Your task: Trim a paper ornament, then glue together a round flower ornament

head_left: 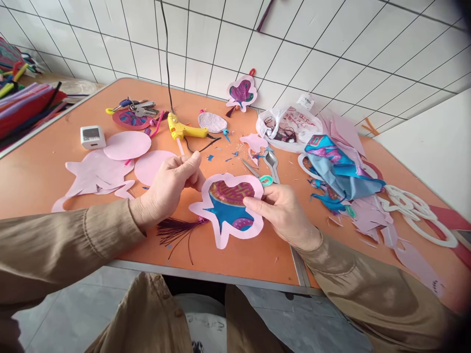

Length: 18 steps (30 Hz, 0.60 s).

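Observation:
A pink paper cut-out (pixel 230 206) with a blue and magenta fabric centre hangs just above the orange table (pixel 37 171). My right hand (pixel 283 208) pinches its right edge, close to a small teal ring (pixel 266 180). My left hand (pixel 169 189) is closed at the cut-out's upper left edge, thumb and fingers pressed together on a thin strand that I cannot make out. A dark purple tassel (pixel 176 230) trails from the cut-out's lower left onto the table.
A yellow glue gun (pixel 184 130), scissors (pixel 270 164), keys (pixel 138 108), a white cube (pixel 91 136), pink paper shapes (pixel 125 145) and blue fabric (pixel 336 166) lie around. A finished ornament (pixel 241 93) leans on the tiled wall. Felt sheets (pixel 22 105) are stacked far left.

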{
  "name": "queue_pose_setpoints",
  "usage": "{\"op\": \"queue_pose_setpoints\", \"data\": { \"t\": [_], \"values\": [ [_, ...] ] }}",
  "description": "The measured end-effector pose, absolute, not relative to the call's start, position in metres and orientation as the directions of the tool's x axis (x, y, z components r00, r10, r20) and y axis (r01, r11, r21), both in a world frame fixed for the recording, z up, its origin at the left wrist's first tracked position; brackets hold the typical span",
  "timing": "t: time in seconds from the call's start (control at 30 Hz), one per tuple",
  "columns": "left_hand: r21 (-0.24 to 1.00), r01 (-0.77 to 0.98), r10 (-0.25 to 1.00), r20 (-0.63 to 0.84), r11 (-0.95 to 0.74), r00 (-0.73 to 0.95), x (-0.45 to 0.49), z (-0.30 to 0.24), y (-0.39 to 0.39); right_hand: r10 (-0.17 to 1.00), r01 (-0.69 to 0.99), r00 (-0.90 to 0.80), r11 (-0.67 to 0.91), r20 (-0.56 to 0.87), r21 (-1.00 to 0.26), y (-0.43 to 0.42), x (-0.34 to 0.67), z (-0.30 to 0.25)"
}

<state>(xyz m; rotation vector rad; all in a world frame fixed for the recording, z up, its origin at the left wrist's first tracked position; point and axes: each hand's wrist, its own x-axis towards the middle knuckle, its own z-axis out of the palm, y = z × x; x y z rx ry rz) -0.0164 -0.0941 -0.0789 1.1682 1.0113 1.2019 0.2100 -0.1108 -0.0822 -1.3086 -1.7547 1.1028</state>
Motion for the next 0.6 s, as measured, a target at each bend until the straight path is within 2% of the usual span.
{"op": "queue_pose_setpoints", "data": {
  "t": [0.17,0.4,0.53,0.6],
  "values": [
    [0.988,-0.153,0.995,0.025,-0.011,0.093,-0.017,-0.079,-0.091,0.967,0.379,-0.254,0.127,0.029,-0.917,-0.111,0.212,-0.085],
    [0.957,-0.142,0.894,-0.175,0.253,0.413,-0.014,-0.085,-0.098,0.954,0.350,-0.299,0.114,0.004,-0.930,-0.112,0.209,-0.087],
    [0.934,-0.179,0.874,-0.204,0.308,0.441,-0.012,-0.086,-0.100,0.923,0.266,-0.372,0.208,0.098,-0.941,-0.105,0.221,-0.085],
    [0.938,-0.190,0.889,-0.192,0.292,0.416,-0.012,-0.086,-0.100,0.932,0.305,-0.330,0.258,0.152,-0.917,-0.096,0.232,-0.081]
  ]
}}
